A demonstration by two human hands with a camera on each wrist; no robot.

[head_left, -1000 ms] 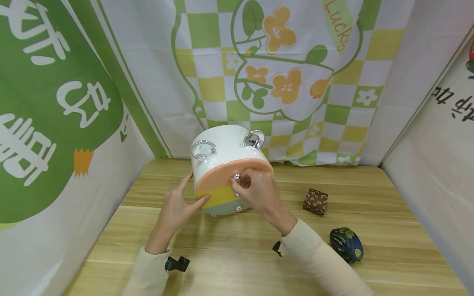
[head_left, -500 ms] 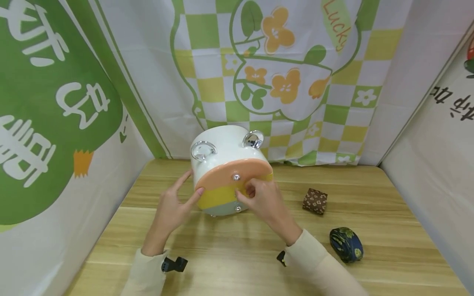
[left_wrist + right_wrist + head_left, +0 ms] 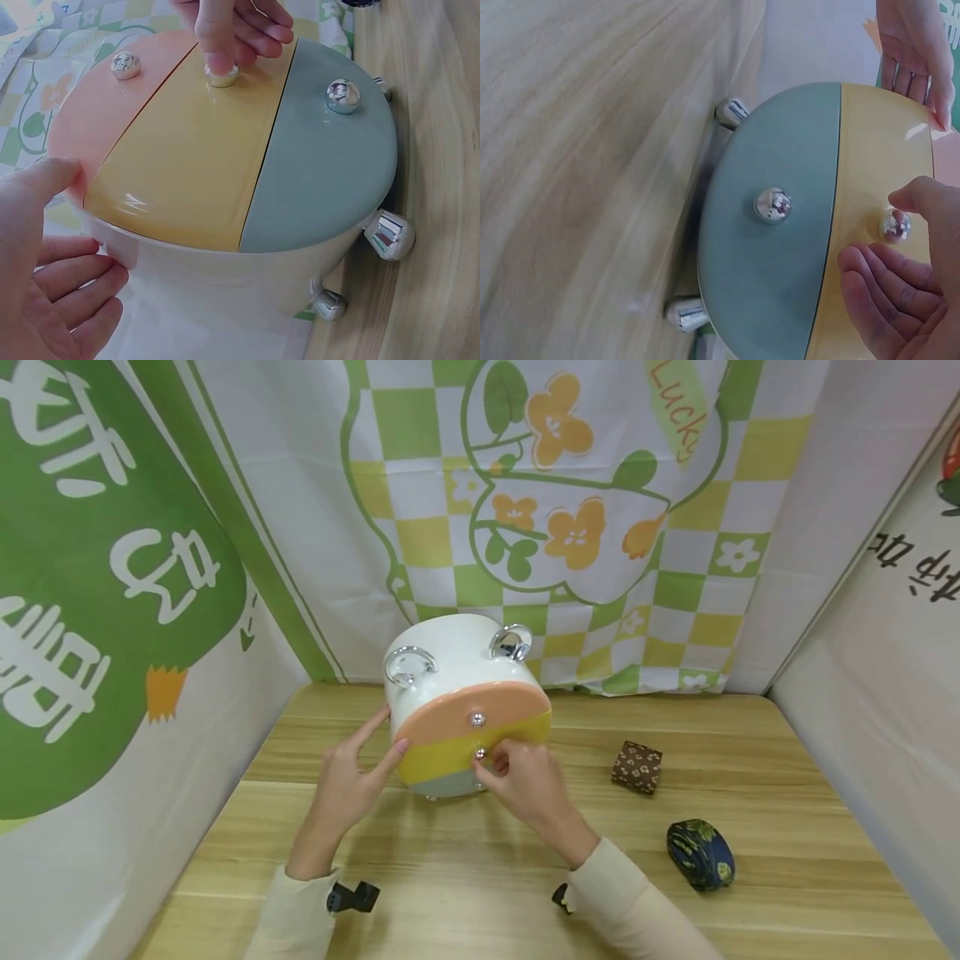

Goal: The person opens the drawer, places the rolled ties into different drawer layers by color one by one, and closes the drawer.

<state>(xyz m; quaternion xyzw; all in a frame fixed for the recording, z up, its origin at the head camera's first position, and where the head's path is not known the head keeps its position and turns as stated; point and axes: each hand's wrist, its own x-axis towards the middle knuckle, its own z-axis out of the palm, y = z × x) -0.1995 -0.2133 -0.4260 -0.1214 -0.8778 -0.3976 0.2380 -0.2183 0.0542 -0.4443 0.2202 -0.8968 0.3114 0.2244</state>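
Observation:
A white rounded box (image 3: 453,647) with orange, yellow and grey-green front panels stands on the table; the panels look flush. Each panel bears a silver knob; the yellow panel's knob (image 3: 895,225) lies between my right thumb and fingers. My right hand (image 3: 525,781) is loosely curled there; in the right wrist view a gap shows between fingertips and knob, while in the left wrist view the thumb overlaps it. My left hand (image 3: 348,793) holds the box's left edge, thumb on the front rim and fingers against the white side (image 3: 202,289).
Silver rings (image 3: 411,666) sit on the box's top, and silver feet (image 3: 390,234) are underneath. On the wooden table (image 3: 450,893), to the right, lie a brown patterned cube (image 3: 637,767) and a rolled dark-blue floral cloth (image 3: 701,855). Printed curtains (image 3: 420,485) hang behind.
My right hand has moved down from the orange panel's knob to the yellow panel's knob. My left thumb has slid slightly outward toward the box's rim. The box stays in place.

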